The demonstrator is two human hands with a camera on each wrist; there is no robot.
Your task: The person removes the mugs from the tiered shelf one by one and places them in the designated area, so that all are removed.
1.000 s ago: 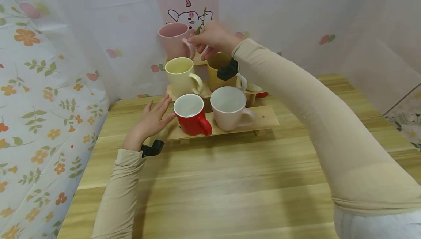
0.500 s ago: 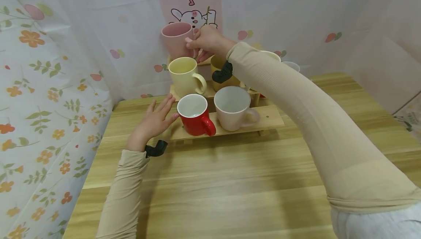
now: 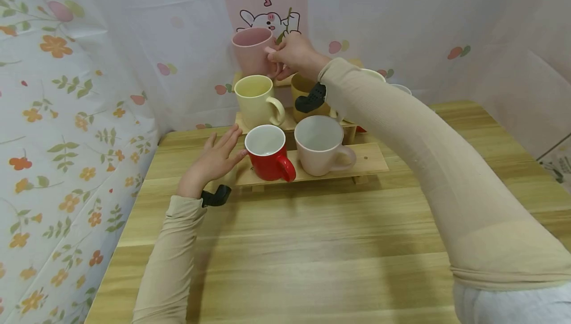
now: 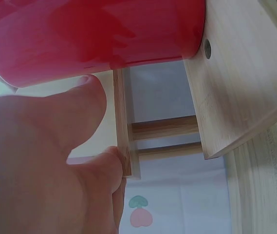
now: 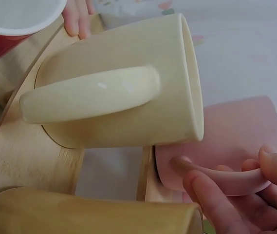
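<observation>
Plainly, one right-hand grip (image 3: 298, 54) holds one pink mug (image 3: 252, 59)

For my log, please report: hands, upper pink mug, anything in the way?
Right hand pinches pink mug by handle. Left hand touches wooden stand. Pale yellow mug close in front.

pink mug (image 3: 250, 59); red mug (image 3: 265, 168), white inside; pale yellow mug (image 3: 252, 106); orange-flowered white cloth (image 3: 89, 108)
</observation>
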